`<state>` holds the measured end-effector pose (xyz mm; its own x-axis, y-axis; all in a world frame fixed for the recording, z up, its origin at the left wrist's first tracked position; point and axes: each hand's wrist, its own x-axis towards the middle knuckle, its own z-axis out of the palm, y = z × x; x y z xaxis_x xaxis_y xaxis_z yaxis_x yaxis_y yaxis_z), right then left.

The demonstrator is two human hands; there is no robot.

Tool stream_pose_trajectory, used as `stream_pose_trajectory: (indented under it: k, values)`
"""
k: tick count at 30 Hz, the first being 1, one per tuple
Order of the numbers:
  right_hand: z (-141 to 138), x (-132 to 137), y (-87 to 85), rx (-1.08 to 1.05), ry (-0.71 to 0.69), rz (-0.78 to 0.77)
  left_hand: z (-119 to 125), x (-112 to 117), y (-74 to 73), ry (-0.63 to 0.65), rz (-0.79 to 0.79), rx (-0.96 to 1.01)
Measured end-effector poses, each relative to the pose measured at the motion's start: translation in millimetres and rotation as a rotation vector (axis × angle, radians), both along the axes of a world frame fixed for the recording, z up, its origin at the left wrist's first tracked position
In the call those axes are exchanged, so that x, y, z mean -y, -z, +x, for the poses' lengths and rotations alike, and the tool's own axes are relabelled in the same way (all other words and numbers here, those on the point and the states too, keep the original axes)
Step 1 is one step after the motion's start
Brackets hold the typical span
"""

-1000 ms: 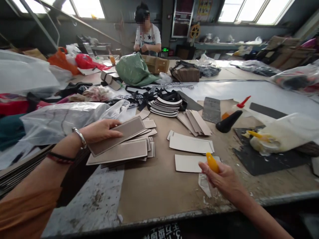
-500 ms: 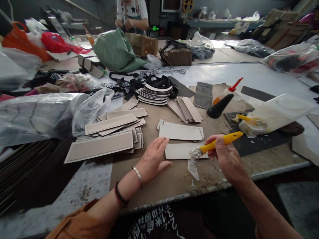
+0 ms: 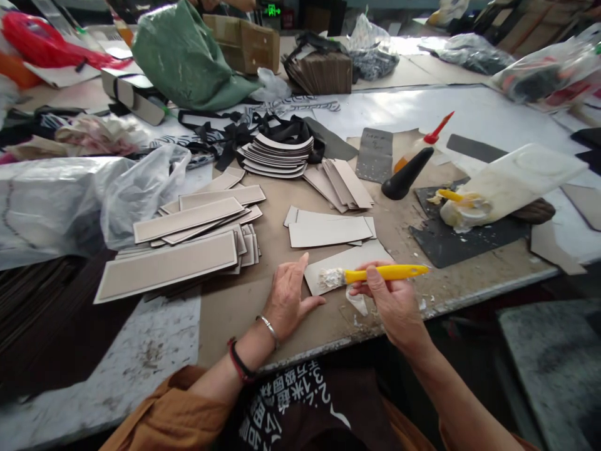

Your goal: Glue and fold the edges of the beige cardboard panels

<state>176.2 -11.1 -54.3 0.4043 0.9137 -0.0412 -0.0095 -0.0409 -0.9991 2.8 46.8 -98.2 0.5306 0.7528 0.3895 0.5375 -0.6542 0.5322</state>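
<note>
My right hand [image 3: 389,300] grips a yellow-handled brush [image 3: 385,273], its bristles caked with white paste. The bristles lie over the left end of a pale rectangular board [image 3: 350,258], which sits tilted on the brown work sheet. At that board's left edge rests my left hand [image 3: 288,294], fingers extended and thumb apart, holding nothing. Just beyond are a few overlapping pale boards [image 3: 328,232]. A scrap of whitish film [image 3: 357,302] lies beneath the brush hand.
Stacked bordered strips [image 3: 169,266] lie at left, curved pieces [image 3: 277,153] farther back. On the right, a tilted white plastic container [image 3: 516,181] holds another yellow tool. A black cone-shaped object [image 3: 407,175] and a red-tipped bottle [image 3: 434,134] stand nearby. The table's front edge [image 3: 464,307] is crusted.
The brush has moved left along the board, and its handle is now nearly level. The board has turned, its right end swinging away from me. The view has tipped downward.
</note>
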Motion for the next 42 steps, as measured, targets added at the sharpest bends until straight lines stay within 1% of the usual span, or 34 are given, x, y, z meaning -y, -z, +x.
stream_pose_trajectory:
  k: [3,6,11,14,16,19,22,25,27,29,33,38,42]
  values:
    - [-5.5,-0.4,6.5,0.074,0.007,-0.013,-1.8,-3.2,3.2,0.031,0.028,-0.003]
    - [6.8,0.1,6.9,0.229,0.069,-0.016,-3.2,-5.5,4.1,0.054,0.059,-0.033]
    - [42.3,3.5,1.8,0.445,0.234,-0.001,-3.9,-6.0,4.6,0.055,0.103,-0.023]
    - [52.9,7.5,-4.6,0.556,0.249,0.013,-4.5,-5.9,4.9,0.060,0.119,-0.009]
    - [54.0,10.6,-10.3,0.697,0.237,0.043,-5.4,-5.6,4.5,0.068,0.127,-0.005]
    - [51.1,15.2,-17.4,0.983,0.174,0.149,-7.4,-5.0,3.2,0.081,0.123,0.004]
    - [47.2,19.3,-18.9,1.212,0.010,0.235,-9.6,-4.4,2.1,0.099,0.097,0.018]
    - [42.2,22.3,-15.3,1.406,-0.151,0.229,-11.3,-4.1,2.4,0.110,0.059,0.033]
    - [37.2,22.8,-12.0,1.500,-0.203,0.214,-12.1,-4.3,3.4,0.109,0.027,0.041]
    - [30.4,21.7,-9.2,1.541,-0.222,0.217,-12.8,-4.7,4.9,0.101,-0.010,0.048]
    - [12.8,17.4,-8.0,1.530,-0.253,0.240,-13.8,-5.9,7.9,0.080,-0.073,0.072]
    - [-14.1,14.8,-12.7,1.445,-0.320,0.313,-14.1,-6.3,9.1,0.085,-0.088,0.090]
    - [-35.5,14.4,-16.9,1.341,-0.378,0.366,-14.0,-5.6,8.8,0.080,-0.131,0.099]
